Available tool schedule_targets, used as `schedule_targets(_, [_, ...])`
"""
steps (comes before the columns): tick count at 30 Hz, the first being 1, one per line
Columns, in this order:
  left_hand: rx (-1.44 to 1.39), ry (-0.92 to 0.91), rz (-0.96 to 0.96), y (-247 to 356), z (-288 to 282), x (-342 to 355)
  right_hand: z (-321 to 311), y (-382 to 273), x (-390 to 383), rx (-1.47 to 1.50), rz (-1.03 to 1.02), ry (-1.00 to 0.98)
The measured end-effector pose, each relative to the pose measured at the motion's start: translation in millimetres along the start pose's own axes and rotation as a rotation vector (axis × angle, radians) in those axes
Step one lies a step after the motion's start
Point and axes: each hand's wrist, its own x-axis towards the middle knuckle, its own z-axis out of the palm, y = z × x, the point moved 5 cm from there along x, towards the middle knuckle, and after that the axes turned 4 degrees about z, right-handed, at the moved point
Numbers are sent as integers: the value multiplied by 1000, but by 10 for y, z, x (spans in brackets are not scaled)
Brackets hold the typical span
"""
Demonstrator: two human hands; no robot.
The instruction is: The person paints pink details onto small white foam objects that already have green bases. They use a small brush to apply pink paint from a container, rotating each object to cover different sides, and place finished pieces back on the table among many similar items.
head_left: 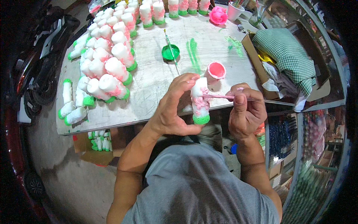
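Observation:
My left hand (172,106) grips a white candle (200,104) between thumb at its green base and fingers at its top. Raised flowers on the candle's side carry pink paint. In my right hand (246,112) a thin paintbrush (223,97) is pinched, its tip touching the flowers. Just beyond the candle stands a small cup of pink paint (216,71). Farther off, a green dish of paint (170,53) has another brush (171,46) lying across it.
Many similar candles (112,67) crowd the table's (149,89) left and far sides. A pink flower-shaped object (218,15) and a white pot (235,12) stand at the back. On the right, a cardboard box (257,63) holds checked cloth (285,52). Shelves run along the right.

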Motion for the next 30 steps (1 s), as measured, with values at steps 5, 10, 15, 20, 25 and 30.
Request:
schedule_targets(5, [57,12,24,26,-14,26,8,3,12,-145,-23,-6])
schedule_targets(10, [76,-13,25,40,-15,35,33,27,-8,-40,85,11])
schedule_targets(15, [104,-10,7,41,-21,39,52,-55,-6,-267,23,-45])
schedule_targets(20, [137,4,15,56,-17,40,74,-65,-2,-174,-80,-64])
schedule_targets(25, [143,9,-4,55,2,43,94,-106,-18,-273,-144,-73])
schedule_targets(30, [132,20,32,23,-13,19,142,-198,24,-264,-176,-121])
